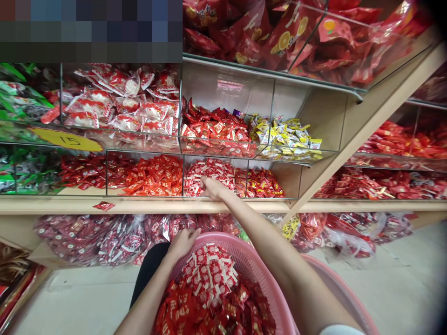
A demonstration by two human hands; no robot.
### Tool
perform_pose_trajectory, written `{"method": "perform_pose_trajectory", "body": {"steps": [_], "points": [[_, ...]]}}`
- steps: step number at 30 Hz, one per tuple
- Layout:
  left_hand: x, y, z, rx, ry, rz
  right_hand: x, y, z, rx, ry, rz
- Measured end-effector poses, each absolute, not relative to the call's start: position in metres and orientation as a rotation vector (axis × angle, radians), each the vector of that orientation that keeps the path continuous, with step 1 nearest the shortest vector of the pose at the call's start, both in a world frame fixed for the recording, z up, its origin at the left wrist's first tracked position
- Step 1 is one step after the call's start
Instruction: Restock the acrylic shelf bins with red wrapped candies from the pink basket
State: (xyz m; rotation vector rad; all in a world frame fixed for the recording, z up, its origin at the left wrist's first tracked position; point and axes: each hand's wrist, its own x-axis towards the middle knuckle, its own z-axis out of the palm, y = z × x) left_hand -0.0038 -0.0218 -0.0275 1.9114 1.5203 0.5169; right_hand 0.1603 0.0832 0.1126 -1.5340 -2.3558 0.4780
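My left hand point(185, 243) grips the rim of a pink plastic basket point(275, 279), its fingers bent over the far edge. In the basket lie red-and-white wrapped candies point(210, 274) in a heap on top of darker red wrapped candies point(181, 307). My right hand point(212, 188) is stretched forward over the front edge of a lower shelf compartment, touching the same kind of red-and-white candies point(216, 170) there. Its fingers look loosely apart with no candy visible in them, though their tips are partly hidden.
Clear dividers split the shelves into compartments of candies. Orange-red candies point(153, 177) lie left of my right hand, red-yellow ones point(265, 184) right. A single candy point(104, 205) rests on the wooden ledge point(139, 205). Bagged candies point(122, 239) lie below; another pink basket point(335, 284) stands right.
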Motion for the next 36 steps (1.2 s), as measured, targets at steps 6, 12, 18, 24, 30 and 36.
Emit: {"method": "perform_pose_trajectory", "body": {"steps": [6,12,18,24,30,36], "points": [[-0.004,-0.023,-0.027,1.913,1.506,0.514,0.162,0.082,0.112,-1.511,-2.34,0.49],[-0.003,-0.023,-0.024,1.902,1.507,0.519,0.159,0.085,0.11,-1.497,-2.322,0.504],[-0.005,-0.023,-0.026,1.917,1.522,0.513,0.167,0.079,0.107,-1.44,-2.214,0.486],[-0.007,-0.022,-0.03,1.893,1.5,0.527,0.191,0.022,0.141,-1.281,-1.954,0.388],[-0.005,-0.021,-0.033,1.883,1.487,0.521,0.197,-0.081,0.092,-1.31,-1.93,1.05],[-0.005,-0.022,-0.034,1.909,1.521,0.521,0.182,-0.121,0.026,-1.516,-2.084,1.176]]}}
